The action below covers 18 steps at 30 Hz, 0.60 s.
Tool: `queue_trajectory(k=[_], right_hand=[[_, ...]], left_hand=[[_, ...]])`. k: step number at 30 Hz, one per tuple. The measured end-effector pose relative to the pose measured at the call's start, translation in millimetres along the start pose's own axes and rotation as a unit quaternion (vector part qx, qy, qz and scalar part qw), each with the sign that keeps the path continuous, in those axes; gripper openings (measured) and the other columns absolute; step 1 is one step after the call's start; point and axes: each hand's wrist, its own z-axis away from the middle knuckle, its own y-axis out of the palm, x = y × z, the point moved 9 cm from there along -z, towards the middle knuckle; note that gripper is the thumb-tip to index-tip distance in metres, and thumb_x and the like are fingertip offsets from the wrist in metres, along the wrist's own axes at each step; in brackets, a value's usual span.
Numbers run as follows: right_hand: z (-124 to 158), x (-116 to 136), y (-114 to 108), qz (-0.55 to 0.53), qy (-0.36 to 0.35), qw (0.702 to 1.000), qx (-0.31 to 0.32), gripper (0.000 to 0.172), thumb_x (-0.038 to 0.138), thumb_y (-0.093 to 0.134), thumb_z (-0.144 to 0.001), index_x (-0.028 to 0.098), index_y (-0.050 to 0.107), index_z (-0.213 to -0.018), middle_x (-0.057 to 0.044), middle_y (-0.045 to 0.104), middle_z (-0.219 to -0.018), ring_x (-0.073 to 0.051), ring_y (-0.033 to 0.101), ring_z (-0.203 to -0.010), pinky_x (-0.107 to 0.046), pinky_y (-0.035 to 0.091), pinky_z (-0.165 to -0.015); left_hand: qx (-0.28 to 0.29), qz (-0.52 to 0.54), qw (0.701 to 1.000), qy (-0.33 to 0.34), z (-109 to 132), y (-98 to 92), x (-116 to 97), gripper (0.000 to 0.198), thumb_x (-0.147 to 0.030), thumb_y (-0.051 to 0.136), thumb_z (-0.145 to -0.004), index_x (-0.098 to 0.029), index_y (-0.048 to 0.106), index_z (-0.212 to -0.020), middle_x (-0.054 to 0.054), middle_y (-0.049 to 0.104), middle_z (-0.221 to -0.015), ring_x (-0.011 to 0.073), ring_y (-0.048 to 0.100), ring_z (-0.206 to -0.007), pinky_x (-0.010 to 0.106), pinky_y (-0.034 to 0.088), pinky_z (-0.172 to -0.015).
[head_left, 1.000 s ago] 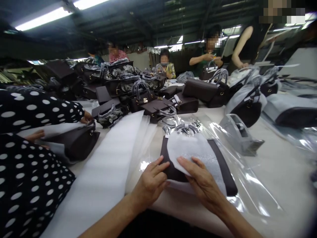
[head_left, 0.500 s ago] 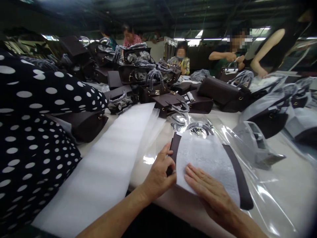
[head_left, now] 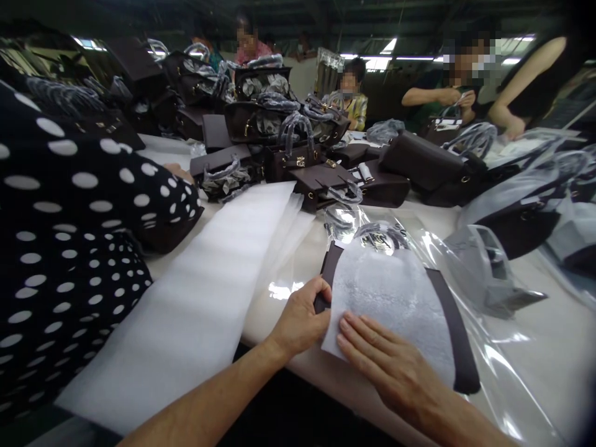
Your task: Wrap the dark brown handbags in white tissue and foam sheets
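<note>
A dark brown handbag point(head_left: 459, 347) lies flat on the table in front of me, its plastic-wrapped handles point(head_left: 384, 236) pointing away. A white foam sheet point(head_left: 395, 285) covers most of its upper face. My left hand point(head_left: 302, 313) has its fingers curled round the bag's left side, with the thumb near the lower left corner of the sheet; the fingertips are partly hidden. Lying flat with fingers stretched, my right hand point(head_left: 386, 357) presses on the lower part of the sheet. Clear plastic point(head_left: 498, 366) spreads under and to the right of the bag.
Left of the bag lies a stack of long white foam sheets point(head_left: 195, 298). Brown handbags point(head_left: 307, 186) are heaped at the back. A grey plastic-covered item point(head_left: 493, 267) stands at right. A person in a polka-dot sleeve point(head_left: 93, 180) is close on my left; others work behind.
My right hand has slid slightly left and down on the foam sheet. My left fingers have closed further round the bag's side. The sheet's lower left corner now sticks out past the bag.
</note>
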Motion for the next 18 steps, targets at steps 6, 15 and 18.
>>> queue_trajectory(k=[6, 15, 18], right_hand=[[-9.7, 2.2, -8.1, 0.034, 0.017, 0.999, 0.009, 0.042, 0.006, 0.030, -0.090, 0.008, 0.046, -0.130, -0.013, 0.042, -0.136, -0.026, 0.034, -0.129, -0.044, 0.043, -0.100], [-12.4, 0.3, -6.3, -0.005, 0.050, 0.999, -0.002, 0.039, 0.008, 0.039, -0.088, 0.009, 0.049, -0.126, -0.013, 0.049, -0.131, -0.026, 0.038, -0.126, -0.045, 0.038, -0.103], [-11.0, -11.7, -26.3, -0.116, 0.067, 0.991, -0.013, 0.039, 0.020, 0.047, -0.089, 0.011, 0.047, -0.127, -0.013, 0.047, -0.133, -0.023, 0.038, -0.127, -0.042, 0.037, -0.105]], left_hand=[[-0.042, 0.027, 0.999, 0.012, 9.1, 3.2, 8.7, 0.017, -0.015, 0.044, -0.081, -0.021, 0.045, -0.096, -0.002, 0.056, -0.088, 0.0105, 0.053, -0.078, 0.022, 0.042, -0.072], [0.043, -0.117, 0.963, 0.241, 33.9, 13.8, -6.5, 0.035, -0.025, 0.051, -0.087, -0.028, 0.050, -0.122, 0.005, 0.041, -0.140, 0.0190, 0.040, -0.127, 0.035, 0.034, -0.106], [0.051, -0.127, 0.958, 0.253, 30.2, 9.2, -0.9, 0.036, -0.026, 0.051, -0.087, -0.026, 0.050, -0.123, 0.007, 0.045, -0.136, 0.0190, 0.043, -0.125, 0.037, 0.037, -0.104]])
